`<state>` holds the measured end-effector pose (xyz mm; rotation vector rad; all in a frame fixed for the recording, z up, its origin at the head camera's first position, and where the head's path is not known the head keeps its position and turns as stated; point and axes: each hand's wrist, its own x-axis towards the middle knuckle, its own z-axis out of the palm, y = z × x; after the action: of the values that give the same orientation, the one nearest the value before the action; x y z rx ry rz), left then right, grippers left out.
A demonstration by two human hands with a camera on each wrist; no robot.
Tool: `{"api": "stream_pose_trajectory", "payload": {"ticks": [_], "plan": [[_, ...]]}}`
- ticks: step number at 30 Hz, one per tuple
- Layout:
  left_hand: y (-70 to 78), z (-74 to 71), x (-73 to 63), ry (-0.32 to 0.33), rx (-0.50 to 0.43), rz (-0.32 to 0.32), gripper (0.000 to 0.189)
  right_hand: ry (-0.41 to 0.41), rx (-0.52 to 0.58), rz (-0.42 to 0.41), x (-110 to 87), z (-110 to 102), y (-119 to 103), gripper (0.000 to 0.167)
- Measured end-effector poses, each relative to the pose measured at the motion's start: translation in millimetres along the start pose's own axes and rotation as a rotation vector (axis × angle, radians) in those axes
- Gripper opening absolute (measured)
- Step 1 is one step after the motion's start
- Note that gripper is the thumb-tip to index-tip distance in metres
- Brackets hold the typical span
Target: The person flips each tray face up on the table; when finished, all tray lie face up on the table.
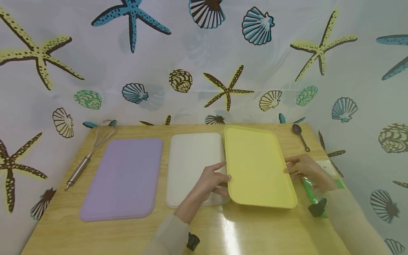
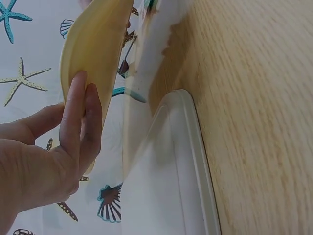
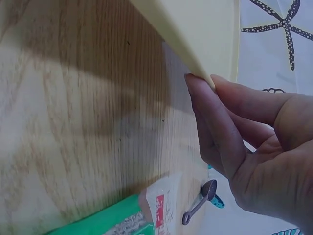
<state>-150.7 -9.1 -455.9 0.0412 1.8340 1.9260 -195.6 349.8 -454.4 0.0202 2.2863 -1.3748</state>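
Thumb and fingers of the right hand (image 1: 306,169) pinched the right rim of a yellow tray (image 1: 259,163). The left hand (image 1: 211,180) gripped its left rim, thumb at the edge and fingers reaching against the underside. Held between both hands, the tray was raised above the wooden table (image 1: 127,237), right of the middle, and both wrist views showed a gap beneath it. Seen from the head, its left edge overlapped the right edge of a white tray (image 1: 194,166), which lay flat on the wood. Further left lay a lilac tray (image 1: 125,177), and beyond that, at the left edge, a whisk (image 1: 90,156) with its metal handle toward the near side. On the right, a green and white packet (image 1: 310,191) lay partly hidden under the right forearm. A dark spoon (image 1: 300,136) rested at the far right. Behind everything hung a pale cloth (image 1: 153,60) printed with starfish and shells.
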Motion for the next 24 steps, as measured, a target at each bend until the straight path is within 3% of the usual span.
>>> {"api": "stream_pose_trajectory", "payload": {"ticks": [5, 14, 19, 24], "plan": [[-1.6, 4.1, 6.9, -0.012, 0.046, 0.032, 0.066, 0.004, -0.023, 0.009, 2.8, -9, 1, 0.063], [-5.0, 11.2, 23.7, 0.015, 0.117, -0.017, 0.065, 0.025, -0.072, 0.02, 6.8, -17, 1, 0.061], [-8.0, 11.3, 35.1, 0.05, 0.253, 0.008, 0.065, 0.04, -0.092, 0.012, 12.5, -20, -4, 0.061], [-1.9, 17.1, 44.7, 0.091, 0.375, 0.035, 0.065, 0.071, -0.131, -0.007, 19.3, -24, -6, 0.058]]}}
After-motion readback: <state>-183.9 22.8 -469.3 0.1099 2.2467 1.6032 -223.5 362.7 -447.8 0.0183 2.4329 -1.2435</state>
